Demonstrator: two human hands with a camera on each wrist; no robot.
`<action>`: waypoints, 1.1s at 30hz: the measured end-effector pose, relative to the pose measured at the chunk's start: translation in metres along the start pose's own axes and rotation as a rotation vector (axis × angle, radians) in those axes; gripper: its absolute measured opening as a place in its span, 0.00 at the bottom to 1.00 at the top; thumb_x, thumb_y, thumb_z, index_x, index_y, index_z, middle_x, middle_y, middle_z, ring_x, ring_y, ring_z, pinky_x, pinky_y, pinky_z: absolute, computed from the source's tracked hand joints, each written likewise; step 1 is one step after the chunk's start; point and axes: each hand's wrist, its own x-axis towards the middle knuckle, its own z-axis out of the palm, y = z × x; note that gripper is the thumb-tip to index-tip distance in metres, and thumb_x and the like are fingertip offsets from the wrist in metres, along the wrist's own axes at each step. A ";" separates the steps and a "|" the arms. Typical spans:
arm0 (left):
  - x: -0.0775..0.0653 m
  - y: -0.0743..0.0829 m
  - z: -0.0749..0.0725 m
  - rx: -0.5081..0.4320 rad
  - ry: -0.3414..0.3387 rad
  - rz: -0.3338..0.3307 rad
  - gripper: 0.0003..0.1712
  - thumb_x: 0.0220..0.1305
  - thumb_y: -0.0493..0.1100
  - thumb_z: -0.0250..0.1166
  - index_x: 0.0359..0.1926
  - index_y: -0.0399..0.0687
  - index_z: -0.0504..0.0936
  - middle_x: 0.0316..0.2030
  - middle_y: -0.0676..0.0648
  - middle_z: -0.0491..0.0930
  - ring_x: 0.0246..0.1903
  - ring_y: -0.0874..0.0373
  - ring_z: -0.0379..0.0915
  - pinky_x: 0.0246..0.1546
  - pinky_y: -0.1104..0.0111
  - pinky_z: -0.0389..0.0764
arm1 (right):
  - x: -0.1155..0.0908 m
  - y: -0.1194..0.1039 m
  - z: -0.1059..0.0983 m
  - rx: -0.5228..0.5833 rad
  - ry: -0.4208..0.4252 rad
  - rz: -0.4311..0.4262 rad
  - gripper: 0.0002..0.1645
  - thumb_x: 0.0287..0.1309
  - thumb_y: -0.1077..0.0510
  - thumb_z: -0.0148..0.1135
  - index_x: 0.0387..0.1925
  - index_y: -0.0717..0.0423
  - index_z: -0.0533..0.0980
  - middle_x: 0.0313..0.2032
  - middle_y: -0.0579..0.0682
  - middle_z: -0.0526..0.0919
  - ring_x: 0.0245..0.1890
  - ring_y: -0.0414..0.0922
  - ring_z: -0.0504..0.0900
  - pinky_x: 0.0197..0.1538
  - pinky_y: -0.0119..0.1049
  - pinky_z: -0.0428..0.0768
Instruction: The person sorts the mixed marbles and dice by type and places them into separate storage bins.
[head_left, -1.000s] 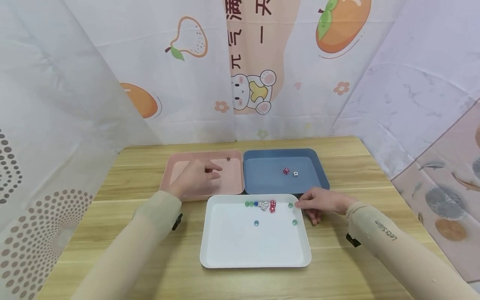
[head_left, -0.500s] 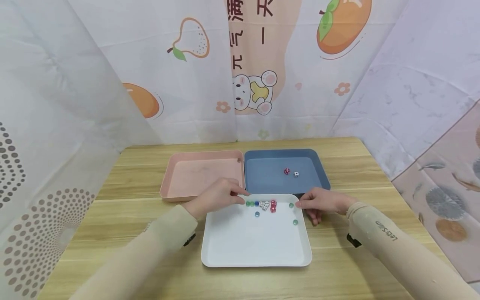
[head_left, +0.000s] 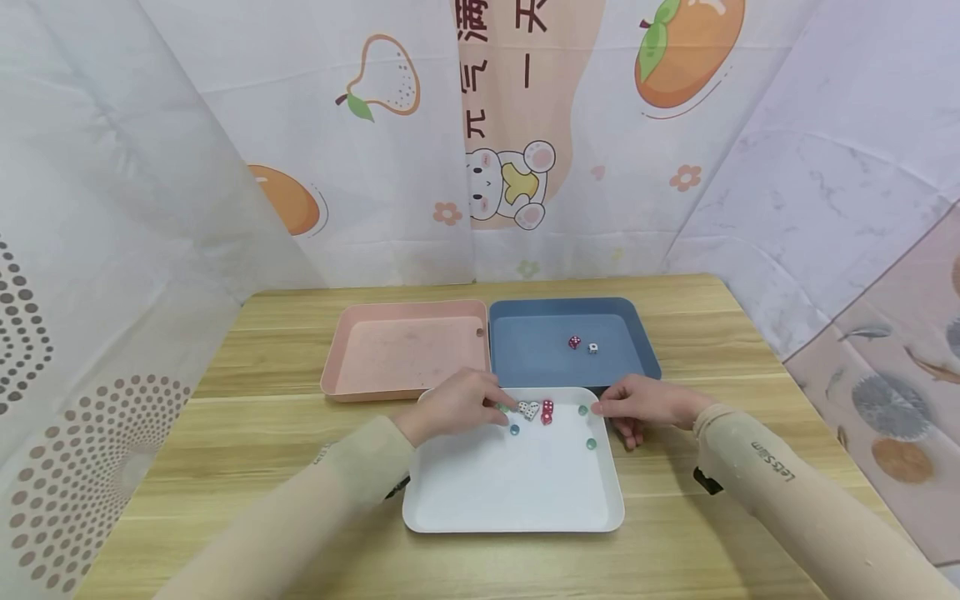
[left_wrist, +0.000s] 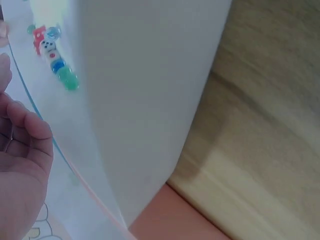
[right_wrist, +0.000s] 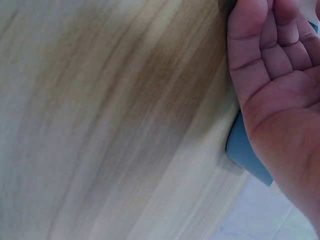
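Note:
My left hand (head_left: 463, 406) is over the far side of the white tray (head_left: 510, 500), thumb and forefinger apart right at a green glass bead (head_left: 502, 407). In the left wrist view, green beads (left_wrist: 67, 78), a blue bead (left_wrist: 58, 66), white dice (left_wrist: 52, 55) and red dice (left_wrist: 39, 37) form a row; in the head view my fingers cover the blue bead. A loose blue bead (head_left: 514, 430) lies just below the row. My right hand (head_left: 643, 404) holds the tray's right rim, near two green beads (head_left: 591, 444). Its fingertips are out of sight in the right wrist view.
Behind the white tray stand a pink tray (head_left: 405, 387) with a small brown bead (head_left: 480, 332) by its right wall, and a blue tray (head_left: 525, 367) with a red die (head_left: 574, 342) and a white die (head_left: 593, 348). A printed curtain (head_left: 405, 208) backs the wooden table (head_left: 255, 433).
My left hand has gone from the pink tray to the bead row in the white tray. The brown bead has rolled right and nearer along the pink tray. My right hand stays put.

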 end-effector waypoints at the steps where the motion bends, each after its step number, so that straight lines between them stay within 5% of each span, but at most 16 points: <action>1: 0.000 0.001 0.001 0.000 -0.006 0.000 0.13 0.60 0.39 0.76 0.47 0.49 0.92 0.27 0.58 0.77 0.27 0.65 0.70 0.29 0.74 0.75 | 0.000 0.000 0.000 0.000 0.000 0.000 0.28 0.74 0.46 0.59 0.24 0.65 0.78 0.16 0.55 0.79 0.19 0.48 0.83 0.27 0.39 0.84; 16: 0.004 0.003 0.011 -0.011 -0.089 -0.052 0.13 0.60 0.40 0.76 0.48 0.49 0.92 0.28 0.58 0.77 0.29 0.65 0.69 0.32 0.75 0.72 | 0.001 0.002 -0.001 0.017 0.001 -0.004 0.26 0.73 0.47 0.59 0.25 0.63 0.79 0.17 0.55 0.80 0.20 0.49 0.84 0.27 0.40 0.85; 33: 0.005 0.001 0.019 0.063 -0.085 -0.066 0.14 0.60 0.41 0.76 0.49 0.52 0.91 0.28 0.59 0.76 0.28 0.65 0.68 0.31 0.75 0.72 | 0.000 0.002 0.000 0.014 0.005 0.006 0.27 0.73 0.45 0.59 0.26 0.63 0.79 0.17 0.54 0.80 0.20 0.48 0.83 0.27 0.40 0.84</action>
